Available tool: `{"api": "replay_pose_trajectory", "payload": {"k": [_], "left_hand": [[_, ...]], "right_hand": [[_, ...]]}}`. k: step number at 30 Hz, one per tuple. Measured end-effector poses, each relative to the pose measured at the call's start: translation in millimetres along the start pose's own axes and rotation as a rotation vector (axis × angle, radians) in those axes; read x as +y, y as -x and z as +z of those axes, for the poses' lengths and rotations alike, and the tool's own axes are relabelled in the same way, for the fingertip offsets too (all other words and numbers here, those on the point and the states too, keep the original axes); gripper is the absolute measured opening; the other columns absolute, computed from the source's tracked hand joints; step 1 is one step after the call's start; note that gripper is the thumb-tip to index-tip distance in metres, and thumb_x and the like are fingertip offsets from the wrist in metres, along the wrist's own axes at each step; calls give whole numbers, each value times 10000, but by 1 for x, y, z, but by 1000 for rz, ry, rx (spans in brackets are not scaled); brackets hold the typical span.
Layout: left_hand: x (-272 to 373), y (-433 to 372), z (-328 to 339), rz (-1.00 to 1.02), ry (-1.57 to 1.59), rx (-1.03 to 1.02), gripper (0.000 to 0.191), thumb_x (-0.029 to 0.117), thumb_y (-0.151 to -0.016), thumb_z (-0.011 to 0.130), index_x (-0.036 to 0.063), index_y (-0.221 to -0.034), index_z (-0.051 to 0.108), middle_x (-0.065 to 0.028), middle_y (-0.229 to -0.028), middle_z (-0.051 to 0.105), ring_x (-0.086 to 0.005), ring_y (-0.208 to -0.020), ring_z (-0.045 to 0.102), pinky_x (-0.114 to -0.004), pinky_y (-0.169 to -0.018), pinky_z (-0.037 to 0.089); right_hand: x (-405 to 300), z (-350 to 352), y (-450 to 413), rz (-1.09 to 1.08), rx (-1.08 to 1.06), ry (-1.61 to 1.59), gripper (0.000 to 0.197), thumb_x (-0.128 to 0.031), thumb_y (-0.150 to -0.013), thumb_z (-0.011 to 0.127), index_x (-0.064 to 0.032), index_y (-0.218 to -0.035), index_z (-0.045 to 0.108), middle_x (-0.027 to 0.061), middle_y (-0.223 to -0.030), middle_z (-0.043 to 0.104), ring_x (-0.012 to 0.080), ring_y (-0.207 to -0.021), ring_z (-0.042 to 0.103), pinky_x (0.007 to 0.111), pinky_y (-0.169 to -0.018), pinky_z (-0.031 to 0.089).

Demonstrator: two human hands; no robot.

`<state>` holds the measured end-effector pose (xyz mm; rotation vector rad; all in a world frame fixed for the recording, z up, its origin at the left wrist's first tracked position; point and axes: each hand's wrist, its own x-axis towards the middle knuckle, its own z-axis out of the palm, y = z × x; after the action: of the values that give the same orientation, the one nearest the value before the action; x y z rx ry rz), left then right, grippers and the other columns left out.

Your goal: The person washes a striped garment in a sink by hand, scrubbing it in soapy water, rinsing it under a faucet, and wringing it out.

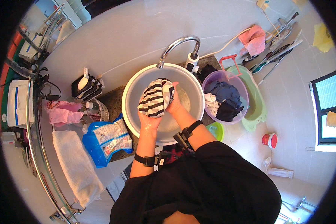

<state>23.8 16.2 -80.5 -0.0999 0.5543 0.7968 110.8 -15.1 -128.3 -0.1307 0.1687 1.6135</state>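
Note:
A bundled cloth with black and cream stripes and a grey pattern is held between my two hands. It hangs over a round metal basin with a white rim, with some water in the bottom. My left hand supports the bundle from its lower left, and the forearm is wet. My right hand grips its right side, the thumb pointing up. Above the basin arches a chrome faucet with a white base; no stream shows from its spout.
A purple tub of dark and white clothes stands right of the basin, beside a green baby bathtub. To the left lie a blue plastic bag, a white towel and a basket of bottles. A chrome-railed shelf runs along the far left.

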Motion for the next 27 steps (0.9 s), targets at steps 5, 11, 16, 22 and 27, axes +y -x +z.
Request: {"api": "replay_pose_trajectory", "payload": {"k": [5, 11, 16, 22, 27], "left_hand": [[5, 3, -4, -183, -145, -85, 379, 394, -752, 404, 75, -947, 466, -57, -878, 532, -195, -813, 515, -345, -711, 430], [14, 4, -3, -167, -668, -73, 319, 216, -665, 592, 11, -888, 490, -69, -767, 547, -165, -652, 546, -270, -576, 460], [13, -5, 8, -104, -1150, -115, 195, 93, -614, 595, -1, -770, 524, -55, -712, 545, -127, -596, 528, -236, -527, 430], [-2, -12, -9, 211, -2022, 169, 582, 218, -486, 605, -59, -930, 351, -186, -716, 529, -315, -696, 524, -340, -641, 412], [-20, 8, -9, 272, -2161, 288, 582, 210, -475, 615, -29, -915, 318, -219, -752, 515, -331, -740, 513, -350, -641, 414]], "right_hand": [[-20, 21, -13, -52, 47, 536, 330, -326, -718, 503, -55, -905, 478, 77, -830, 544, 190, -738, 533, 299, -675, 436], [-28, 9, -29, -64, 254, 672, 241, -176, -678, 555, -24, -854, 494, 102, -742, 543, 192, -632, 542, 292, -552, 458], [-20, 17, -29, -80, 471, 847, 195, -114, -611, 578, -1, -765, 537, 98, -700, 551, 171, -567, 534, 283, -501, 445], [-14, 26, -30, -85, 582, 1083, 170, -29, -582, 570, -1, -747, 534, 73, -663, 538, 157, -556, 518, 284, -483, 426], [-12, 6, -30, -370, 568, 1650, 228, -72, -567, 582, 17, -770, 526, 93, -673, 539, 162, -569, 511, 280, -512, 408]]}}
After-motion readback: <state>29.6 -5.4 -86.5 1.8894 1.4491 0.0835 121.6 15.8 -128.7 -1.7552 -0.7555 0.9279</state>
